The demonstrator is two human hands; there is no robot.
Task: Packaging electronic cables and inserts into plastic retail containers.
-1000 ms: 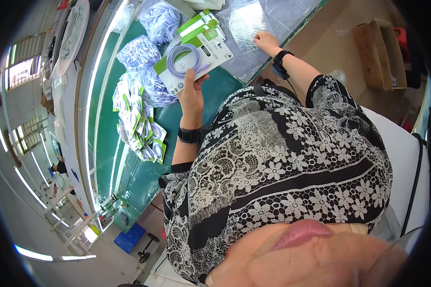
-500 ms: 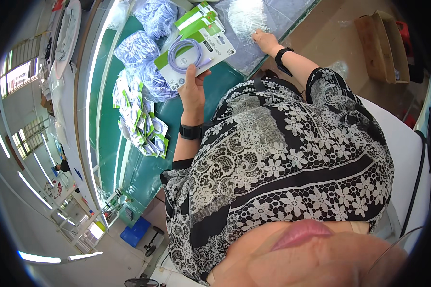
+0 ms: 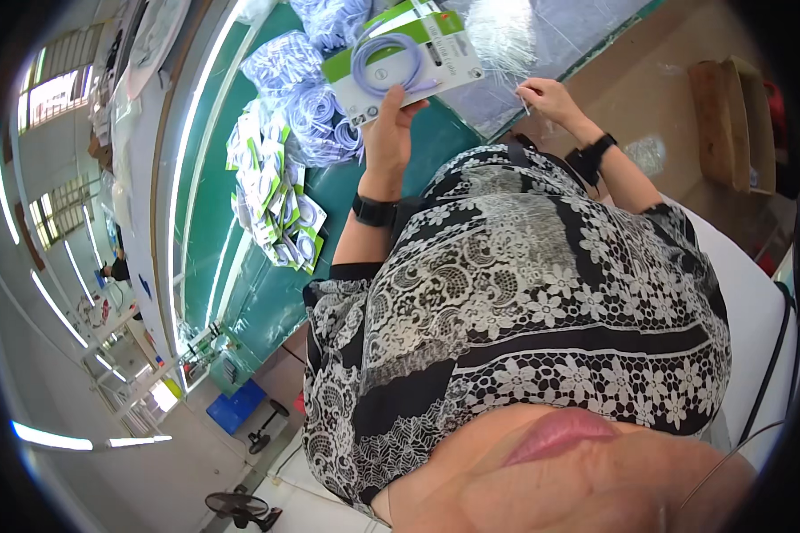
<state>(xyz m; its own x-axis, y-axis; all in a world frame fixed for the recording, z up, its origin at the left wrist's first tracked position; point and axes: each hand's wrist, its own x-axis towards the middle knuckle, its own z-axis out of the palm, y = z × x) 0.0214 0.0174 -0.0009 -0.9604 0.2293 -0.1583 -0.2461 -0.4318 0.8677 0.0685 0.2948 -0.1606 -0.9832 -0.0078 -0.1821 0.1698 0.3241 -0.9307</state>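
Note:
My left hand (image 3: 388, 147) grips a white and green retail card (image 3: 458, 73) by its near edge, thumb on the front. A coiled lilac cable (image 3: 415, 58) lies against the card's face. Just beyond the table's near edge, my right hand (image 3: 553, 101) has its thumb and fingertips pinched on a thin white plastic tie (image 3: 525, 105), whose end sticks out below them. Behind it spreads a pile of similar thin white ties (image 3: 500, 37) on a clear plastic sheet. More green and white cards (image 3: 405, 15) lie partly hidden behind the held card.
Bagged lilac cables (image 3: 283, 69) and a heap of carded cables (image 3: 277, 195) lie left on the green table (image 3: 329, 200). A cardboard box (image 3: 727, 124) stands on the floor at right. A blue bin (image 3: 236, 405) and a black fan (image 3: 238, 508) are at lower left.
My right hand has drawn back from the pile of ties toward me, with a tie now in its fingertips. The left hand still holds the card; the whole view has shifted slightly.

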